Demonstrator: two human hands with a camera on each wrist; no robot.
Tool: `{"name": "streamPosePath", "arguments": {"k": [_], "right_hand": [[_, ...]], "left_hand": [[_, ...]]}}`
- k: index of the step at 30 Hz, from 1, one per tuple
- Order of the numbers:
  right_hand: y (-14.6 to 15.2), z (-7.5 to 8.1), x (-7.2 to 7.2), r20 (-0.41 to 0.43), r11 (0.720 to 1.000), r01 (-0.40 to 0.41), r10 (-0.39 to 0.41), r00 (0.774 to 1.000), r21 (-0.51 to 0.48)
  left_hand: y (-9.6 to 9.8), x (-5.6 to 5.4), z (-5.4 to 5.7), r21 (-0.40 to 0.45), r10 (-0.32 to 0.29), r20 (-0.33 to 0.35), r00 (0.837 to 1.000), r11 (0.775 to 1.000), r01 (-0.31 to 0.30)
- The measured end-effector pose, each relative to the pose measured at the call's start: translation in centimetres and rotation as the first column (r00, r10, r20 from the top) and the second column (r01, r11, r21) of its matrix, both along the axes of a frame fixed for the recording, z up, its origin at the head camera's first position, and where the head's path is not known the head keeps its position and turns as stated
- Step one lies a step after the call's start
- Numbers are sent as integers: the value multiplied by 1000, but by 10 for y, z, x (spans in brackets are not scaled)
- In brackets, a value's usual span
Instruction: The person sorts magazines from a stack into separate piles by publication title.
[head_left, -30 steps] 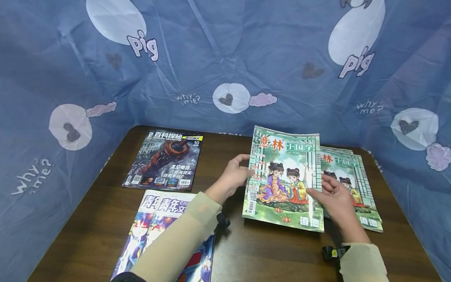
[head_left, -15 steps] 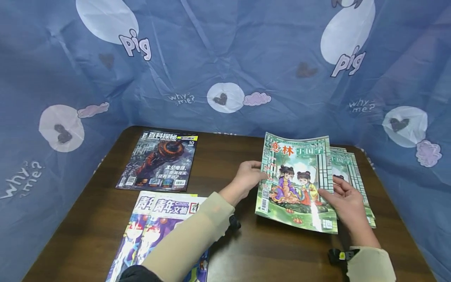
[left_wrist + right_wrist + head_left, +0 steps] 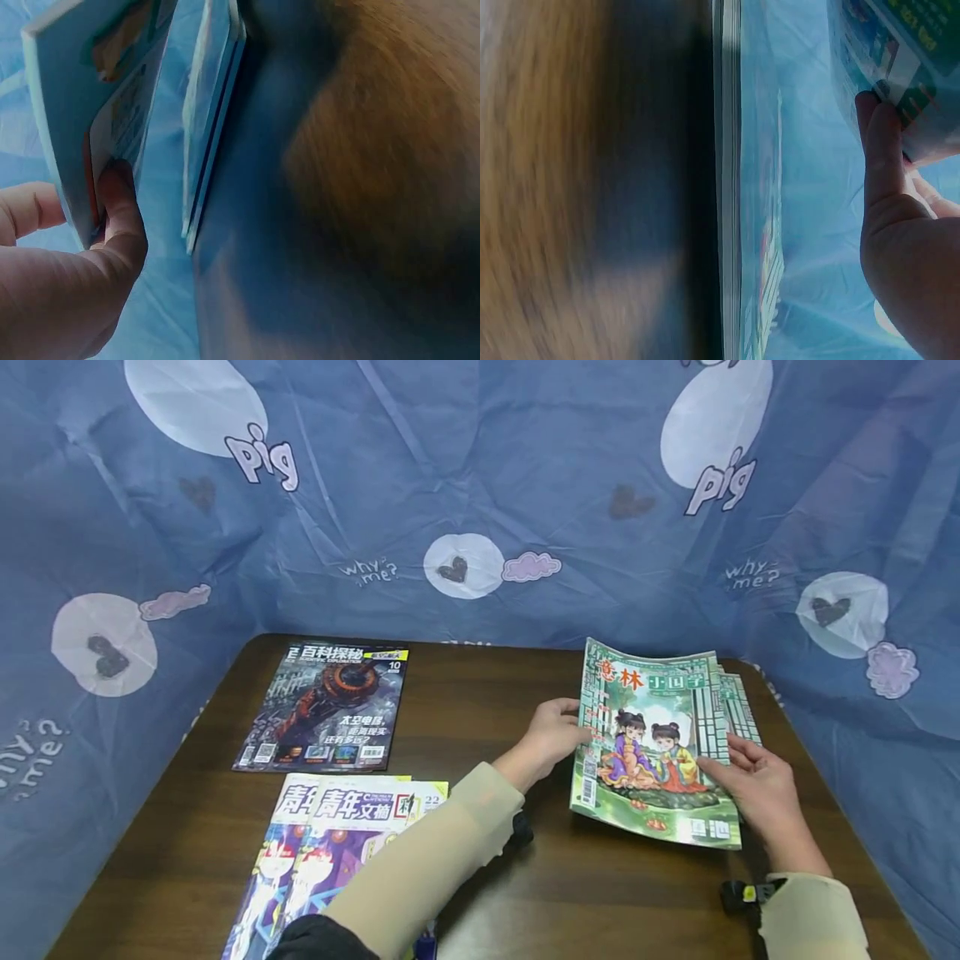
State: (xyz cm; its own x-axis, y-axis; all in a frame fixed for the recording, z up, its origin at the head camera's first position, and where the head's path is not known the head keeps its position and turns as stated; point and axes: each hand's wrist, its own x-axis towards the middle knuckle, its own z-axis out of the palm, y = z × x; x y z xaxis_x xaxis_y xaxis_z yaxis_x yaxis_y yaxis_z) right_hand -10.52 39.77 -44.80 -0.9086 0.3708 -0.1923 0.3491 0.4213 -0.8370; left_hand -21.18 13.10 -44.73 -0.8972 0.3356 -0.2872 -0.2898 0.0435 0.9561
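Both hands hold a green-covered magazine (image 3: 652, 735) with two cartoon children on it. My left hand (image 3: 551, 735) pinches its left edge, thumb on one face and fingers on the other in the left wrist view. At the right edge, my right hand (image 3: 761, 785) grips it with the thumb over the cover. The held magazine bows slightly and overlaps a pile of similar green magazines (image 3: 741, 710), mostly hidden behind it in the head view. Both wrist views show a gap between the held magazine and the pile's edges (image 3: 729, 187).
A dark magazine (image 3: 322, 710) with a red machine on its cover lies at the back left of the wooden table (image 3: 480, 710). Purple and white magazines (image 3: 352, 827) lie overlapped in front of it, partly under my left sleeve. A blue printed cloth (image 3: 375, 485) hangs around the table.
Both hands have carried the green magazine to the right, until it covers most of the pile. The head view has shifted a little too. The magazines on the left stay put.
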Motion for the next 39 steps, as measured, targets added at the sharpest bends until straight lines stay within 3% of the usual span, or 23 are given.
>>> {"name": "streamPosePath", "arguments": {"k": [8, 16, 23, 27, 31, 39], "right_hand": [[25, -2, 5, 41, 999, 45, -47, 998, 30], [52, -9, 2, 72, 998, 36, -39, 997, 55], [72, -14, 1, 90, 997, 26, -33, 995, 77], [83, -14, -4, 98, 995, 24, -33, 995, 97], [89, -15, -12, 104, 994, 27, -39, 994, 107], [95, -23, -18, 138, 997, 80, -82, 987, 18]], "left_hand": [[35, 2, -9, -18, -10, 3, 1000, 1000, 10], [61, -3, -23, -96, -35, -62, 997, 995, 29], [76, -2, -21, -199, -93, -82, 992, 977, 75], [82, -3, -20, -177, -143, -90, 986, 976, 125], [85, -5, -21, -160, -154, -75, 985, 977, 141], [89, -6, -29, -275, -178, -120, 977, 951, 140]]}}
